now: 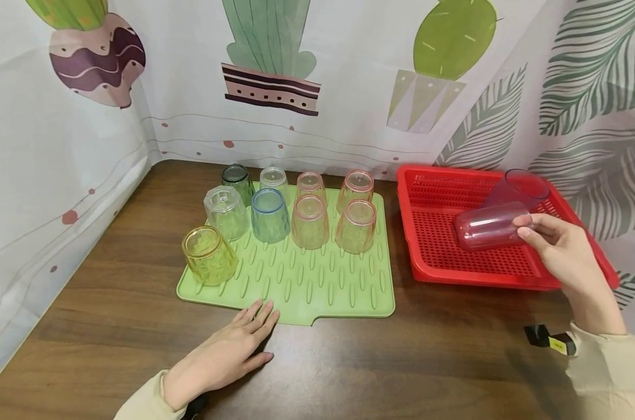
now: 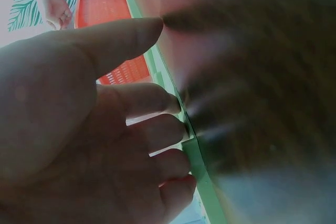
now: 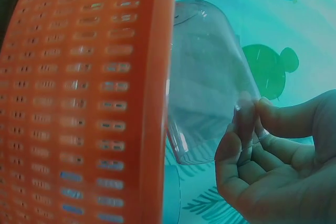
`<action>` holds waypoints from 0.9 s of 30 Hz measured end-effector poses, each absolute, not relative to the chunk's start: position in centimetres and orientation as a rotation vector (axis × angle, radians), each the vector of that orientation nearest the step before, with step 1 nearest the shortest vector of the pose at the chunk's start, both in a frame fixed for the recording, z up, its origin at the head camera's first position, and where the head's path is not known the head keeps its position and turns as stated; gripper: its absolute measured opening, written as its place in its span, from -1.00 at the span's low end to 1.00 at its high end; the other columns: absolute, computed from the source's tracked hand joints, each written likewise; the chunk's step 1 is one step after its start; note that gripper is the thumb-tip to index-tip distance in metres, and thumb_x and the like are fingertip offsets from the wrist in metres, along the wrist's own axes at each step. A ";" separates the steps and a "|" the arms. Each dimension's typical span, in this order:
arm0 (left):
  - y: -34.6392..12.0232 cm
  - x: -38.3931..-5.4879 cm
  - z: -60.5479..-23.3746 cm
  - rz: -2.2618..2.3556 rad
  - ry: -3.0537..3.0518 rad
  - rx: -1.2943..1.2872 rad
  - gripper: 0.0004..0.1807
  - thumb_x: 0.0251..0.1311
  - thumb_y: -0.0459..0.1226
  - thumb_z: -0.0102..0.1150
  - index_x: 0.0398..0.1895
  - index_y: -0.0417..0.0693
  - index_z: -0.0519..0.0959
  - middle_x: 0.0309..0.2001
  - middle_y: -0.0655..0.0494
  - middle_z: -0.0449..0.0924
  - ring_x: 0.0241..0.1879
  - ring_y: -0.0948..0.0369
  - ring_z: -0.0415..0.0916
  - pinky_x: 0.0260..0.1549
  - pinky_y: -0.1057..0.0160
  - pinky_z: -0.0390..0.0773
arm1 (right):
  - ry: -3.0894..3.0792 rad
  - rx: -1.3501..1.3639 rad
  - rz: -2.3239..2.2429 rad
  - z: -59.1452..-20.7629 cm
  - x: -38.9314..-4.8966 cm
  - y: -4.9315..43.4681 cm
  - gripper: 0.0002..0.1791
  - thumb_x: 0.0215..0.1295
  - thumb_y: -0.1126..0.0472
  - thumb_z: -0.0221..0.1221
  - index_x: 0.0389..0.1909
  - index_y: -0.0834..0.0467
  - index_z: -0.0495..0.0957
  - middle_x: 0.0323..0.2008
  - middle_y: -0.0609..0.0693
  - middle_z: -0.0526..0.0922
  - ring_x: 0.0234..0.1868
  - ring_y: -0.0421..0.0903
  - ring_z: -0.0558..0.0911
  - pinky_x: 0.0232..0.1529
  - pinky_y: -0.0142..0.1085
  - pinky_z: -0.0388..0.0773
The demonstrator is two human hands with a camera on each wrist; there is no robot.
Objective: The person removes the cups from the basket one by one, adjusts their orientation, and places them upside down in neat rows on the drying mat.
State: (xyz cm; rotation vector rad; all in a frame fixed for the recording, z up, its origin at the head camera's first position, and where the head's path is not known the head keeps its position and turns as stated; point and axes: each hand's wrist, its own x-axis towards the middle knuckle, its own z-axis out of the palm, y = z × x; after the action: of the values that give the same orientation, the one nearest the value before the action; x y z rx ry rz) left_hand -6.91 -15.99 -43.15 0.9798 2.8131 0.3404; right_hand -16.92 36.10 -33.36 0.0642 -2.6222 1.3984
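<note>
My right hand (image 1: 566, 251) pinches a transparent tumbler (image 1: 487, 226) by one end, thumb and fingers at its rim. The tumbler lies on its side in the air over the red basket (image 1: 417, 256). In the right wrist view the same tumbler (image 3: 205, 77) looks colourless, past the basket's wall. Behind it, a purple-tinted cup with a blue rim (image 1: 527, 184) leans in the basket's back right corner. My left hand (image 1: 225, 356) is palm down, fingers extended, its fingertips on the front edge of the green drying mat (image 1: 296, 291).
On the mat stand several upside-down glasses in two rows, among them a blue glass (image 1: 270, 216) and a pink glass (image 1: 356, 227). A yellow glass (image 1: 209, 256) stands at the mat's left edge. A patterned cloth (image 1: 348, 128) hangs behind the wooden table (image 1: 112, 303).
</note>
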 end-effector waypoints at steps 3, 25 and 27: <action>-16.0 -6.9 -43.1 0.340 2.808 0.980 -0.32 0.30 -0.10 0.14 0.38 -0.31 0.28 0.40 -0.30 0.22 0.43 -0.18 0.13 0.34 -0.12 0.25 | -2.604 0.113 1.456 -33.3 -16.8 35.8 -0.81 0.39 0.34 0.07 -0.14 0.02 0.57 -0.41 -0.46 0.63 -0.34 -0.49 0.57 -0.20 -0.76 0.37; -15.6 -7.4 -42.2 0.316 2.719 0.921 -0.29 0.32 -0.06 0.11 0.40 -0.31 0.24 0.42 -0.31 0.17 0.43 -0.20 0.09 0.35 -0.15 0.22 | -2.415 0.285 1.765 -33.4 -16.1 33.4 -0.81 0.36 0.41 0.06 -0.14 0.12 0.57 -0.32 -0.26 0.68 -0.27 -0.37 0.62 -0.11 -0.69 0.42; -15.6 -7.3 -42.1 0.323 2.719 0.911 -0.29 0.31 -0.06 0.12 0.40 -0.31 0.24 0.42 -0.31 0.16 0.44 -0.21 0.09 0.35 -0.16 0.21 | -2.392 0.339 1.761 -33.3 -16.0 33.1 -0.80 0.36 0.44 0.05 -0.14 0.15 0.57 -0.32 -0.24 0.68 -0.26 -0.36 0.63 -0.10 -0.69 0.44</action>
State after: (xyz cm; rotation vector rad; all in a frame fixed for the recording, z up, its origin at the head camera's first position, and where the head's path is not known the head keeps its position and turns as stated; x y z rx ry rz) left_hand -7.33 -15.57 -42.15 0.9112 2.7190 0.3228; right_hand -16.04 33.11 -33.32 0.3391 -2.3916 1.7614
